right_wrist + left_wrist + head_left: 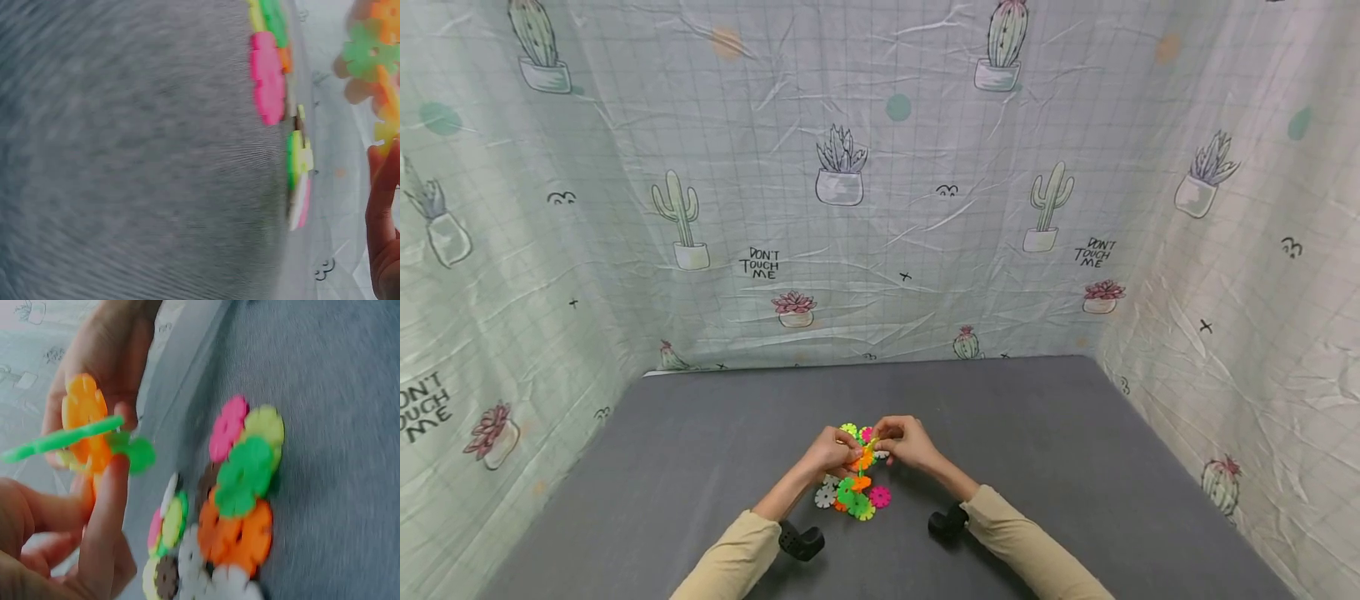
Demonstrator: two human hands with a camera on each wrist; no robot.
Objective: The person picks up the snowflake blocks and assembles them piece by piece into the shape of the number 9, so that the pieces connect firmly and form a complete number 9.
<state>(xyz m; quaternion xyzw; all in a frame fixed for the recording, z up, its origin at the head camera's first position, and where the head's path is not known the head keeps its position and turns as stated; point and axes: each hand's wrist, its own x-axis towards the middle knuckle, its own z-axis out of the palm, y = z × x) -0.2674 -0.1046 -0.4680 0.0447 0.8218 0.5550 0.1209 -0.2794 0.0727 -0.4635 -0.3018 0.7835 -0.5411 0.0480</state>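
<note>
Several joined discs [86,412]; partly behind fingers [107,519]

Surface: dk grey table [1037,450], flat, woven look in wrist views. On it, approx. mid L–R, twd near side: flower-shaped notched discs [857,504], loose overlapping heap. L-wrist view: grn disc [253,462] on top (1 or 2, can't tell), partly covering orange discs [256,534] & yel-grn disc [269,422]; pink disc [228,428] at heap's edge, by yel-grn; wht disc [234,587] next to orange. 2nd grp nearby: yel disc [172,525] over another grn; brn disc [166,578] overlapping pale yel disc [149,578]. Total count unclear, overlaps.
</note>
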